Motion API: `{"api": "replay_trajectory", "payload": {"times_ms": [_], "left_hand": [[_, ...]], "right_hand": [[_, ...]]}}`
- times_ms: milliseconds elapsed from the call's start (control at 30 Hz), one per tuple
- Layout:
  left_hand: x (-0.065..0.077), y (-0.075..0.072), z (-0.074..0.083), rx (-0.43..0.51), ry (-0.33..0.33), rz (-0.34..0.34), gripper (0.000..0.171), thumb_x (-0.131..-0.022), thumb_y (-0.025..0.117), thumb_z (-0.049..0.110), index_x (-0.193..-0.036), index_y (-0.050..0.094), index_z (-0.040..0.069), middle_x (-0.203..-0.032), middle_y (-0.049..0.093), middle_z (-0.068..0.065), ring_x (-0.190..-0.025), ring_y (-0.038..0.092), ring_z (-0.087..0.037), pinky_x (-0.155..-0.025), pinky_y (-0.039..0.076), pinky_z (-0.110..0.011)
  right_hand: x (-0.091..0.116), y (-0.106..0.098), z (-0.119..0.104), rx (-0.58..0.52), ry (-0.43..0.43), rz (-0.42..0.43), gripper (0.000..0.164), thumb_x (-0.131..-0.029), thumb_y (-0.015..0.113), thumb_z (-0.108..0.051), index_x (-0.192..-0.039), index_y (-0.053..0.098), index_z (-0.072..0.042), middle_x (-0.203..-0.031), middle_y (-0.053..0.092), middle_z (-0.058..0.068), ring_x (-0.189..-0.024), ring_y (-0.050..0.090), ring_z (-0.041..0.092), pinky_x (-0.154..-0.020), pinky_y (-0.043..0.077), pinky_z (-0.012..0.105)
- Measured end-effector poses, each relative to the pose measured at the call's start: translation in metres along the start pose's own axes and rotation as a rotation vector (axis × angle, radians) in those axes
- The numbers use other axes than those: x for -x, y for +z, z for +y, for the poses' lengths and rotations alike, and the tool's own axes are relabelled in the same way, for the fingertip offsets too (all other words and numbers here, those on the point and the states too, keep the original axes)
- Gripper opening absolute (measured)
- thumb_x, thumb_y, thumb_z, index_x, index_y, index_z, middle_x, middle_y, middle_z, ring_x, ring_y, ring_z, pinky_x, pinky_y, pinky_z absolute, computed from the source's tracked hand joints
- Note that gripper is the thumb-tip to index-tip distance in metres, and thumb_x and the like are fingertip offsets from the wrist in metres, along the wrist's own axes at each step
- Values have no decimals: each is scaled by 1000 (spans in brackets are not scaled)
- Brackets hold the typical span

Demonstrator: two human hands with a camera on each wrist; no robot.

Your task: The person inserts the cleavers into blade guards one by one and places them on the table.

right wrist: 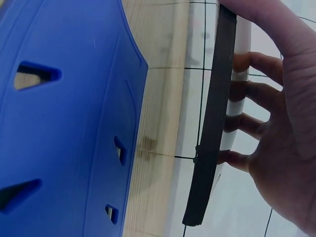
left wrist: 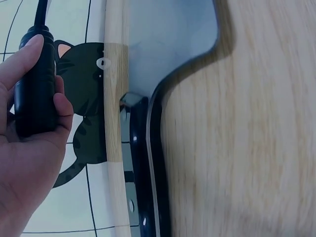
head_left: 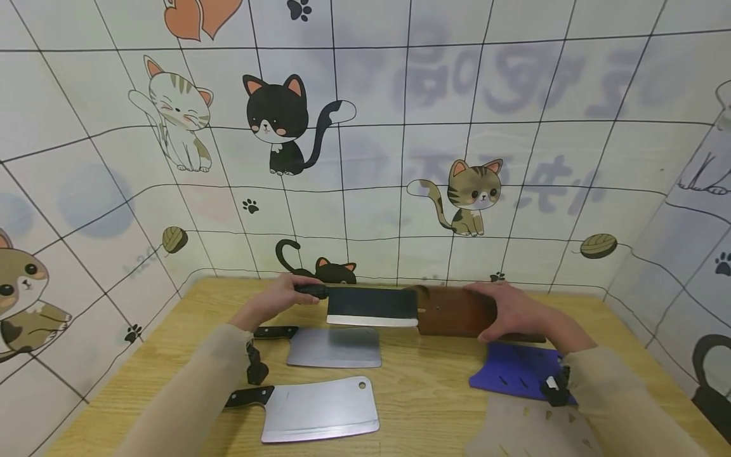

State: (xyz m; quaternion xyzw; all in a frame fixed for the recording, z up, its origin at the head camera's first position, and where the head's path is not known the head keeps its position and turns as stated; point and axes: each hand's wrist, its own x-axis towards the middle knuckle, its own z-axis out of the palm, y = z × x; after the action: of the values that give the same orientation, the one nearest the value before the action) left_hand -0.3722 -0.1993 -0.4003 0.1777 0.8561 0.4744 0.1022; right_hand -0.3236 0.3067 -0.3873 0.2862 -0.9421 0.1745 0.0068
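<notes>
My left hand (head_left: pixel 274 301) grips the black handle (left wrist: pixel 35 94) of a cleaver (head_left: pixel 371 303), whose dark blade with a bright cutting edge points right. The blade's end is at the left side of a brown sheath (head_left: pixel 454 311); whether it touches cannot be told. My right hand (head_left: pixel 514 312) holds that sheath at its right end, thumb on the near side. In the right wrist view the sheath shows edge-on as a dark strip (right wrist: pixel 212 118), the fingers (right wrist: pixel 256 94) reaching along its far side. Below the left hand lies a silver cleaver (head_left: pixel 334 348) with a black riveted handle.
A second silver cleaver (head_left: pixel 320 409) lies nearer me on the wooden table (head_left: pixel 422 393). At the right, a blue slotted plastic piece (head_left: pixel 514 368) lies beyond a beige slotted one (head_left: pixel 531 425). A cat-patterned wall (head_left: pixel 377 216) borders the table's back edge.
</notes>
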Motion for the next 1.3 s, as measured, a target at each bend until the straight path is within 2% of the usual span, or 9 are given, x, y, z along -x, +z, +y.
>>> {"api": "replay_trajectory", "payload": {"times_ms": [167,367,600,767,933,1067,1300], "left_hand": [[-4,6,0,18,13,-4,39,-92,77,14,-129,71,6,-113,68,-9,-92,53,-21,-84,41,-40],[-8,17,-5,58,10,-21,41,-91,78,12,-130,70,3,-110,70,-7,-89,51,-20,-77,39,-35],[-10,25,-4,72,35,-22,40,-91,78,9,-129,70,1,-108,73,-8,-94,58,-19,-84,45,-36],[-12,28,-1,73,28,-22,41,-91,78,11,-130,70,3,-110,73,-8,-96,59,-20,-86,45,-38],[-15,30,-1,82,33,-14,41,-90,78,11,-130,70,2,-109,72,-8,-90,57,-19,-81,44,-41],[-19,33,1,82,44,-9,42,-90,78,11,-130,69,1,-107,71,-8,-86,53,-19,-77,42,-38],[-25,42,8,62,61,-3,49,-89,79,11,-135,66,-2,-119,69,-13,-92,55,-20,-78,43,-32]], "right_hand": [[-5,2,-5,10,-1,-8,101,-64,91,-48,-149,51,-8,-142,56,17,-124,51,43,-94,43,61],[-10,5,-8,-6,-4,-25,102,-65,92,-46,-149,51,-6,-143,55,19,-128,49,45,-97,41,64],[-14,8,-9,2,3,-27,103,-64,92,-46,-149,51,-6,-144,54,21,-127,48,47,-97,40,66],[-16,7,-8,-3,5,-23,104,-64,92,-46,-150,50,-5,-145,53,22,-127,47,47,-97,40,67],[-17,7,-8,16,-2,-12,103,-64,92,-45,-149,51,-4,-144,54,23,-124,49,46,-96,41,65],[-19,8,-10,27,-4,-6,103,-64,92,-45,-149,51,-4,-144,55,22,-123,50,45,-96,41,65],[-27,10,-17,28,4,-24,103,-66,90,-49,-152,50,-9,-149,51,19,-129,45,47,-96,40,68]]}}
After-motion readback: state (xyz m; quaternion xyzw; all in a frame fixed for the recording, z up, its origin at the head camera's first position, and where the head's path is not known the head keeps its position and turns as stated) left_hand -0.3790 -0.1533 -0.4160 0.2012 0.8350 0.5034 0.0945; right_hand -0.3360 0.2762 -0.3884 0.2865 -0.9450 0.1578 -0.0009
